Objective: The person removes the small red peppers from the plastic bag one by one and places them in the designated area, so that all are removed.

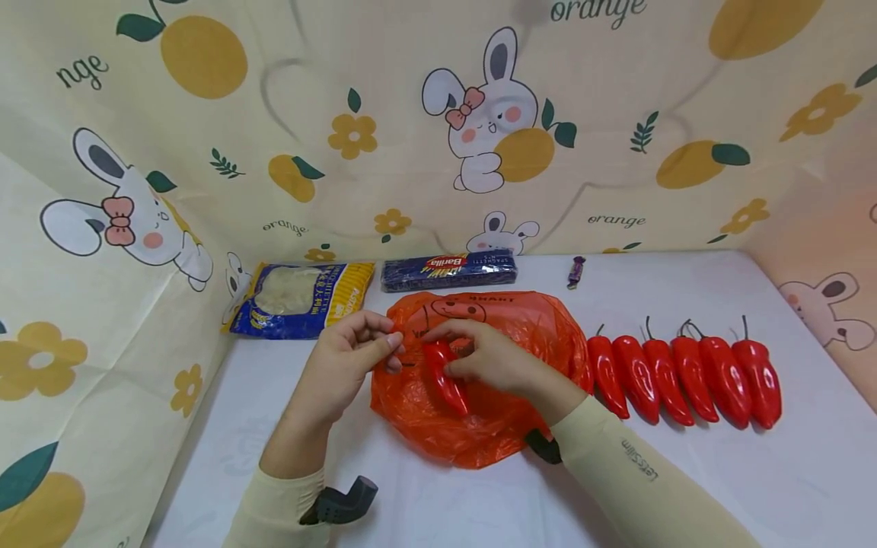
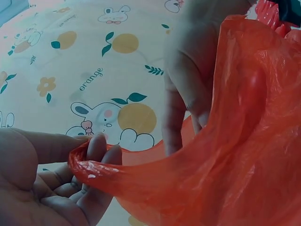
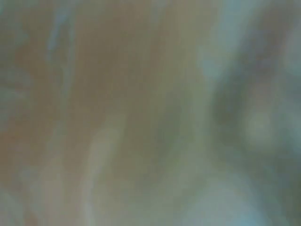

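A thin red plastic bag with a printed smiling face lies mid-table. At its left edge my left hand pinches the bag's rim between thumb and fingers; the left wrist view shows the gathered plastic there. My right hand holds a glossy red chili pepper by its upper end, thumb and forefinger on it, over the bag. In the left wrist view the fingers of the right hand point down behind the bag's edge. Everything in the right wrist view is blurred.
Several red chili peppers stand in a row right of the bag, stems away from me. Behind it lie a blue Barilla spaghetti pack, a blue-and-yellow pasta bag and a small purple wrapped piece. Patterned cloth walls the table.
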A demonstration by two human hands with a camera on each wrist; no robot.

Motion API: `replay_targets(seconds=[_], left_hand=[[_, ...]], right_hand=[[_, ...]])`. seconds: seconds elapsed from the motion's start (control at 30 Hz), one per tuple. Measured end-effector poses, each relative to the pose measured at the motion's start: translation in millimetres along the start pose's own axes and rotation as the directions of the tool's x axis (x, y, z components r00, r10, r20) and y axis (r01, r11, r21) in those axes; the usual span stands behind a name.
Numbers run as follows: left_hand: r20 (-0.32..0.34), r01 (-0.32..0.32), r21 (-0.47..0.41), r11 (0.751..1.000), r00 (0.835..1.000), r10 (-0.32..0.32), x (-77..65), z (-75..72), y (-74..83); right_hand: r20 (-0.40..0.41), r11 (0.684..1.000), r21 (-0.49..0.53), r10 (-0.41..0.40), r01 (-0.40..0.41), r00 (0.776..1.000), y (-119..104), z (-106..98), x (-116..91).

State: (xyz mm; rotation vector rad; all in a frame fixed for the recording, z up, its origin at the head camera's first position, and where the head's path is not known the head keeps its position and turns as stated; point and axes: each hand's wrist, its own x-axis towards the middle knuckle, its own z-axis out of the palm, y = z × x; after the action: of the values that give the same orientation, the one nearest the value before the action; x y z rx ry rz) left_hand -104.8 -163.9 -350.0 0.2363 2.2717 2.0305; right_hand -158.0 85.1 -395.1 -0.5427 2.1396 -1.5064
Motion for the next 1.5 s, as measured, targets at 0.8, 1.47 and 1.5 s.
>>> replay_targets(seconds=[0.8, 1.47, 1.5], left_hand=[[0.004, -0.007, -0.008, 1.000, 1.000, 0.008, 0.0, 0.0, -1.9], [-0.002, 0.009, -0.001, 1.000, 1.000, -0.009, -0.3, 0.6, -2.5], [-0.001, 0.007, -0.003, 1.000, 1.000, -0.007, -0.4, 0.9, -2.0]], right_hand=[[-0.140, 0.989, 0.117, -0.072, 0.088, 0.988, 4.1, -37.8, -64.7], [-0.292, 0.993, 0.066, -0.073, 0.096, 0.954, 30.7, -86.3, -128.9], [-0.299, 0.993, 0.063, -0.076, 0.099, 0.951, 32.9, -89.2, -131.6]])
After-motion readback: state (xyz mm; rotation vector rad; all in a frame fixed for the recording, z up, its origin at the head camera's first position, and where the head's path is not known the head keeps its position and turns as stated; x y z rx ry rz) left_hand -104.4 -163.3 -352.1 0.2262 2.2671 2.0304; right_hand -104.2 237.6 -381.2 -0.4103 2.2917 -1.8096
